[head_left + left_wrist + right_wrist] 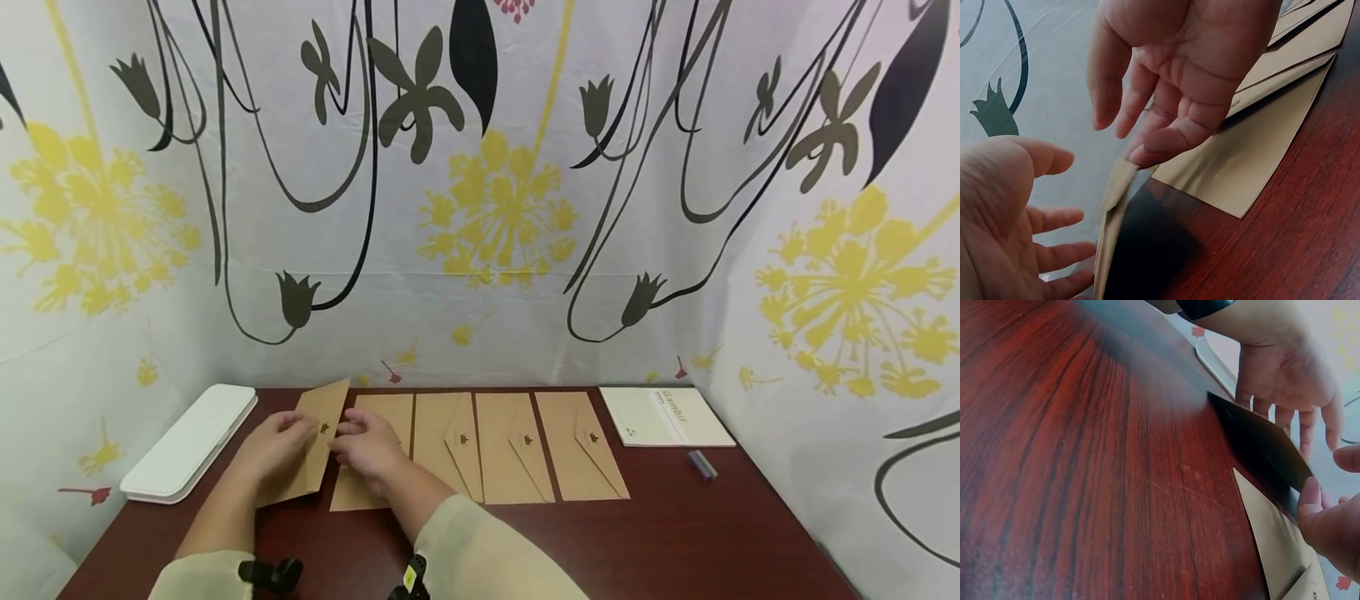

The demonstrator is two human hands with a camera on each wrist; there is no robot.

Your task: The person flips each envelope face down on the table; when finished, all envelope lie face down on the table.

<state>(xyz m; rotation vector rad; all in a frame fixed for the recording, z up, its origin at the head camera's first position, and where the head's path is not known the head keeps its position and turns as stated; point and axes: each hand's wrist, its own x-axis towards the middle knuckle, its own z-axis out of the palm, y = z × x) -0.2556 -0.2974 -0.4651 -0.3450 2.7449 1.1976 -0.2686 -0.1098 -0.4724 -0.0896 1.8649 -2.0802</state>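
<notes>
A person sat at a dark red bench [675, 533] hemmed in by flowered cloth, with a row of brown envelopes laid side by side along its far edge. The leftmost envelope [318, 433] had been tipped up off the wood and stood tilted between both hands, its flap side toward the row. The left hand [273, 450] lay against its outer face with fingers [1054, 219] spread and only loosely bent, bracing rather than gripping. The right hand [371, 450] came at it from the other side; its fingertips [1147, 153] met the envelope's upper edge, though whether they pinched it or merely touched I could not tell, since the thumb side was hidden. The next envelope [375, 454] lay flat, partly under that right hand, and three more [517, 446] lay closed beyond it toward the right. A white case [187, 446] sat at the far-left corner, a pale booklet [663, 417] at the far-right, with a small dark stick [702, 465] just in front of it. By my reckoning the step in hand was picking up that first envelope to work on its flap; the next move would need a firmer hold from the left hand so the right could get a finger under the flap without creasing the paper.
</notes>
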